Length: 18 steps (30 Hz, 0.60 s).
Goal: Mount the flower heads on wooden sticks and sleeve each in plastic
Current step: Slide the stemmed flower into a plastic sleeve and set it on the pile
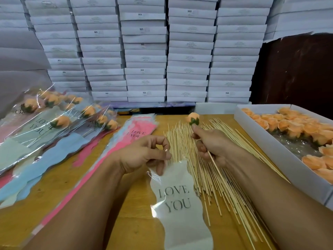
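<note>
"LOVE YOU" is printed on the white plastic sleeve [180, 201], whose top edge is pinched by the left hand [144, 156]. "SGS" can be read on the stacked white boxes [144, 51] behind. A wooden stick [216, 170] is gripped by the right hand [210, 143]; the orange flower head [193, 119] sits just above the fingers, right of the sleeve's opening.

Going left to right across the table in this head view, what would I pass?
Pile of sleeved flowers → stack of pink sleeves → left hand → right hand holding a flower on a stick → white box of flower heads.
</note>
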Available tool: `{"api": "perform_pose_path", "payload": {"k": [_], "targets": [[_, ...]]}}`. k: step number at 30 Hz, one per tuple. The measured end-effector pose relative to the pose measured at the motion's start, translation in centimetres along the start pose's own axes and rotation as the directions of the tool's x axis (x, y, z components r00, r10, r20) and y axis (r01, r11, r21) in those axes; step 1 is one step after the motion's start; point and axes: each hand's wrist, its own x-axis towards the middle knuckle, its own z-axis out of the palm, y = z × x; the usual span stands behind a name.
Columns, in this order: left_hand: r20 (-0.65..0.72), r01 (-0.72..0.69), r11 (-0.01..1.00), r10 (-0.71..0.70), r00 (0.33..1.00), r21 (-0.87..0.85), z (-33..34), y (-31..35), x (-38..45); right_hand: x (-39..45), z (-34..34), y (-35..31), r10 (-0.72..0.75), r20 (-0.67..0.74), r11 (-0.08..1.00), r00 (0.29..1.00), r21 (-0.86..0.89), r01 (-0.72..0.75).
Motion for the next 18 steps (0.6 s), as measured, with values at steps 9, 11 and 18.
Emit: {"api": "perform_pose_path", "payload": {"k": [9, 11, 18], "targets": [[0.462, 0.058, 0.994, -0.007, 0.887, -0.096, 0.7, 0.7, -0.9, 1.0, -0.6, 0.2, 0.028, -0.033, 0.982, 0.999, 0.189, -0.021], [0.516, 0.090, 0.985, -0.002, 0.857, -0.146, 1.1, 0.9, -1.2, 1.3, -0.8, 0.3, 0.044, -0.047, 0.975, 0.998, 0.220, -0.033], [0.622, 0.140, 0.974, 0.003, 0.783, -0.180, 1.9, 1.1, -1.2, 2.4, -1.7, 0.8, 0.089, -0.101, 0.961, 0.991, 0.270, -0.059]]}}
